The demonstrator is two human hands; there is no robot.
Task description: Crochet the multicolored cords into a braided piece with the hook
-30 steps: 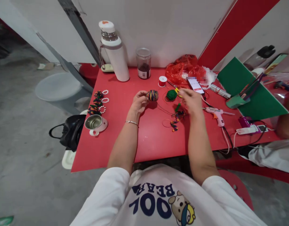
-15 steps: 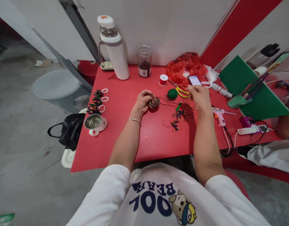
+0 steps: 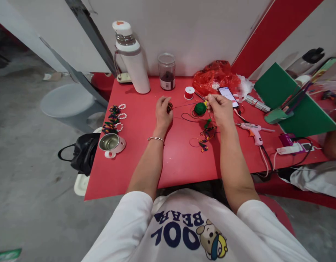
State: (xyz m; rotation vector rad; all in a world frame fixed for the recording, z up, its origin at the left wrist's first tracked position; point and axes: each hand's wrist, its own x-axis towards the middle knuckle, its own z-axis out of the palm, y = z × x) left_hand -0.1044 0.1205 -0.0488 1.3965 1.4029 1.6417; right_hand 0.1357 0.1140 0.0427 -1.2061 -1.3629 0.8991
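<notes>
My left hand (image 3: 164, 111) is closed around a ball of multicoloured yarn (image 3: 170, 107), most of it hidden by my fingers. From the ball a dark strand of yarn (image 3: 186, 105) runs tight across to my right hand (image 3: 218, 108), whose fingertips pinch it. Just left of the right hand, a green yarn ball (image 3: 200, 108) rests on the table. Below it lies a multicoloured crocheted spiral (image 3: 204, 140) with loose strands around it. Yellow-handled scissors are mostly covered by my right hand.
On the red table (image 3: 146, 153) are a white bottle (image 3: 135, 65), a jar (image 3: 167, 72), a red thread spool (image 3: 189, 92), a red plastic bag (image 3: 211, 78), a phone (image 3: 227, 96), a pink glue gun (image 3: 254, 131), a cup (image 3: 112, 143) and beaded pieces (image 3: 112, 119). Another person's arm (image 3: 333, 147) shows at right.
My left hand has turned and moved slightly up and left, closing over the yarn ball. My right hand has moved left, uncovering more of the phone and glue gun and covering the scissors.
</notes>
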